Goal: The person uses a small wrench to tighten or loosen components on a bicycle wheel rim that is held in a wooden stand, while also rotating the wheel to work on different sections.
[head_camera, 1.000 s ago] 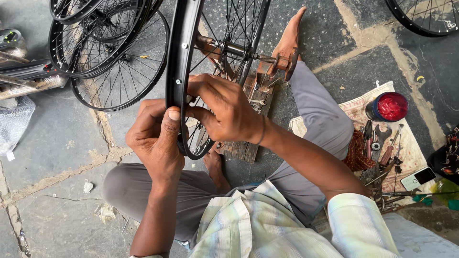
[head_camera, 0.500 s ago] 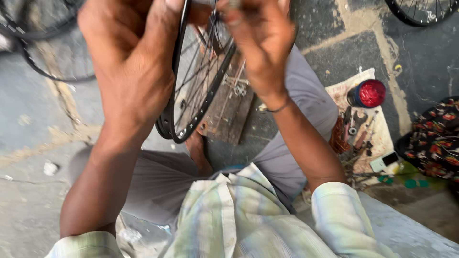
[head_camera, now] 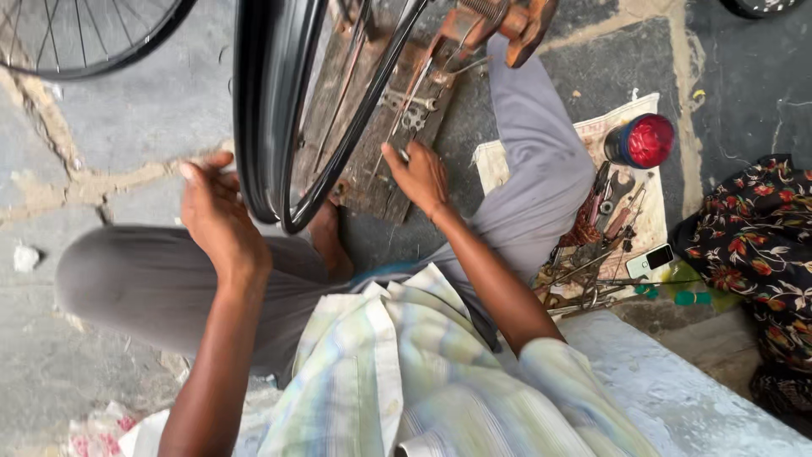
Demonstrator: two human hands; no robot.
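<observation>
A cracked grey stone floor [head_camera: 110,127] fills the scene. The left hand [head_camera: 216,216], fingers spread, touches the upright black wheel rim [head_camera: 258,110]. The right hand [head_camera: 419,173] pinches a spoke. Tools [head_camera: 592,254] lie on paper rightward.

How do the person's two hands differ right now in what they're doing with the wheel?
The left hand rests against the outer edge of the black wheel rim, fingers spread along it; the right hand is on the other side of the rim, reaching towards the spokes, fingertips pinched together. The left hand sits lower and nearer the bent knee; the right is above the wooden board. Both are bare.
</observation>
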